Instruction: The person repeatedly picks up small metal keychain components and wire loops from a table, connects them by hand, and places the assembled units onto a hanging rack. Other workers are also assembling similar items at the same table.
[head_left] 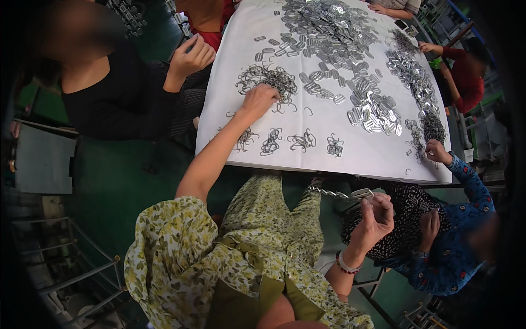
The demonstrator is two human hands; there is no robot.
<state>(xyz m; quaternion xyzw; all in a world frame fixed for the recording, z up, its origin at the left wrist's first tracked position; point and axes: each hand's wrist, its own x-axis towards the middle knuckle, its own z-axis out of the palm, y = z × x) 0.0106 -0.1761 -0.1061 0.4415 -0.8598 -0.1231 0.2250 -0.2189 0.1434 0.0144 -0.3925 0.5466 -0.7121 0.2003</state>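
Observation:
My left hand [260, 103] reaches over the table into a pile of bent wire hooks [280, 82]. Its fingers are drawn together at the edge of the pile, and what they pinch, if anything, is hidden. Near the table's front edge, my right hand [373, 223] is raised above my lap, with thumb and fingers closed on a flat slotted metal plate [362, 193]. From that plate a chain of linked metal pieces [329, 192] runs to the left. Small heaps of wire hooks [301, 141] lie in a row along the near side of the table.
A large pile of slotted plates [334, 33] covers the far middle of the white table [323, 162], with a smaller group [375, 112] nearer. More plates and hooks line the right side. Co-workers sit to the left, far side and right; one hand [436, 151] is at the right corner.

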